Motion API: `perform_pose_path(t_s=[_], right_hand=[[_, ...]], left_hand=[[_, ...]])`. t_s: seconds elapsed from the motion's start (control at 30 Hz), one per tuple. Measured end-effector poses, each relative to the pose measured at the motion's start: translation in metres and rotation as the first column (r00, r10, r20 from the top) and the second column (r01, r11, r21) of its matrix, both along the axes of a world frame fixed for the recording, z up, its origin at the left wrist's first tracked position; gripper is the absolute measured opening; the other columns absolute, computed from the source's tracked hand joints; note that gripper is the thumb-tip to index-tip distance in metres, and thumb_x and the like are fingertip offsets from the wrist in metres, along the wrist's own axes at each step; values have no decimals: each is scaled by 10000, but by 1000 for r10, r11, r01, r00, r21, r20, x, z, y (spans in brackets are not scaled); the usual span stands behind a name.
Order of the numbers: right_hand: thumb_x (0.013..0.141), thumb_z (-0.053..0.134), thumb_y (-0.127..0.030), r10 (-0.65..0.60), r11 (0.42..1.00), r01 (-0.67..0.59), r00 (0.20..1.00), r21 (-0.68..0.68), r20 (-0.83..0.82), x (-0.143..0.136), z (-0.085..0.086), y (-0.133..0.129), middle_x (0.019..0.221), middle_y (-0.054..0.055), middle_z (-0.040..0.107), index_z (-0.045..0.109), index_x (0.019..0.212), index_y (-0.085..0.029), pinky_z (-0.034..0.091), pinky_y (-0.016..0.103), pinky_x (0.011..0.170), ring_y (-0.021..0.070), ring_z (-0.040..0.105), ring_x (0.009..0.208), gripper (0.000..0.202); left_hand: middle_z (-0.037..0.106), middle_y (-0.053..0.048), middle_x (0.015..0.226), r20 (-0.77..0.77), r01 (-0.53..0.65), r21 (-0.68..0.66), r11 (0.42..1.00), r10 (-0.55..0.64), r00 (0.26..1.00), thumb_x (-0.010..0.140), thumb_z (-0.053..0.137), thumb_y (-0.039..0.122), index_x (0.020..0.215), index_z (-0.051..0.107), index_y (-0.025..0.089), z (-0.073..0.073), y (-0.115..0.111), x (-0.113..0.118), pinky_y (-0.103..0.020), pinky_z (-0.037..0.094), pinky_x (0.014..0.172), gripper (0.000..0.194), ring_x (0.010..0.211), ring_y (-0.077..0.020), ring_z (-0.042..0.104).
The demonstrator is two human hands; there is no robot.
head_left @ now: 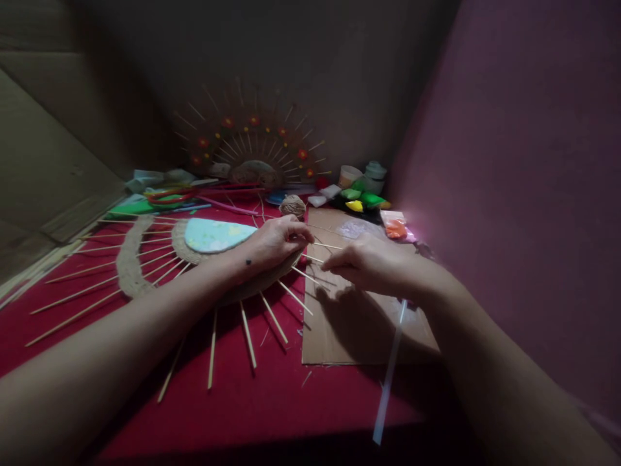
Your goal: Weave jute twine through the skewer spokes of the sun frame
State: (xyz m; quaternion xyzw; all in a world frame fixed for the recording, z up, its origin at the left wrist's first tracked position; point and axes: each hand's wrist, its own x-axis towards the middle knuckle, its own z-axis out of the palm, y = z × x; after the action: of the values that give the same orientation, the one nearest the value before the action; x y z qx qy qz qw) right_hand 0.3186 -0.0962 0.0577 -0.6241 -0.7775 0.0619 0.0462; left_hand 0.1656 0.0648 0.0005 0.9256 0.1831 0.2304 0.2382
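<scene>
A half-round fan of thin wooden sticks (248, 336) with a woven twine band (130, 259) lies on the red cloth. At its middle is a pale blue half-disc (218, 234) edged with twine. My left hand (286, 238) is closed in a pinch at the band's right end, beside the outermost stick. My right hand (363, 264) is closed near the tips of the right-hand sticks, above the cardboard; what its fingers hold is hidden. A whitish translucent strip (391, 375) extends below my right hand; I cannot tell whether it is held.
A ball of twine (293, 206) sits behind my left hand. The cardboard sheet (320, 343) lies under my right hand. Orange-handled scissors (167, 196), coloured packets (371, 199) and a small tub (349, 176) are at the back. Another flowered stick fan (255, 171) leans on the wall.
</scene>
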Motion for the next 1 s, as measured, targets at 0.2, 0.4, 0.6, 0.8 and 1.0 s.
perform_pose_path(t_s=[0.2, 0.4, 0.6, 0.8, 1.0], right_hand=[[894, 515, -227, -63, 987, 27, 971, 156, 232, -12, -4, 6, 810, 66, 713, 752, 871, -229, 290, 299, 635, 169, 566, 741, 238], [947, 469, -260, 38, 936, -73, 994, 345, 106, -14, -36, 21, 885, 47, 690, 733, 888, -225, 303, 296, 696, 139, 525, 719, 272], [933, 498, -300, -28, 904, 53, 998, 424, -64, -17, -50, 31, 838, 36, 652, 730, 907, -212, 342, 264, 681, 132, 512, 720, 250], [928, 445, -181, -133, 711, 203, 979, 673, -155, -12, -41, 30, 958, 104, 644, 699, 860, -162, 395, 306, 832, 197, 520, 925, 264], [802, 497, -147, -411, 876, 441, 895, 196, -176, -6, -35, 29, 839, 108, 685, 717, 802, -150, 392, 289, 666, 188, 571, 761, 220]], left_hand=[[594, -29, 803, -111, 45, 88, 995, -35, 993, 824, 545, 236, 852, 722, 186, -16, -1, 5, -275, 433, 711, 187, 768, -155, 565], [595, -8, 816, -121, 154, -103, 983, -166, 979, 746, 517, 194, 812, 698, 165, -2, -9, 0, -277, 443, 752, 195, 800, -154, 569], [660, -45, 1003, -116, 177, -317, 932, -223, 968, 732, 597, 280, 935, 717, 194, 17, -24, -19, -329, 468, 868, 251, 970, -203, 603], [695, -72, 931, -158, 42, -240, 970, -82, 984, 778, 548, 351, 644, 699, 162, 13, -27, -26, -318, 490, 754, 276, 834, -192, 632], [710, -79, 885, -87, -129, -324, 937, 106, 991, 747, 595, 367, 652, 684, 158, 3, -24, -42, -309, 494, 681, 246, 787, -190, 640]])
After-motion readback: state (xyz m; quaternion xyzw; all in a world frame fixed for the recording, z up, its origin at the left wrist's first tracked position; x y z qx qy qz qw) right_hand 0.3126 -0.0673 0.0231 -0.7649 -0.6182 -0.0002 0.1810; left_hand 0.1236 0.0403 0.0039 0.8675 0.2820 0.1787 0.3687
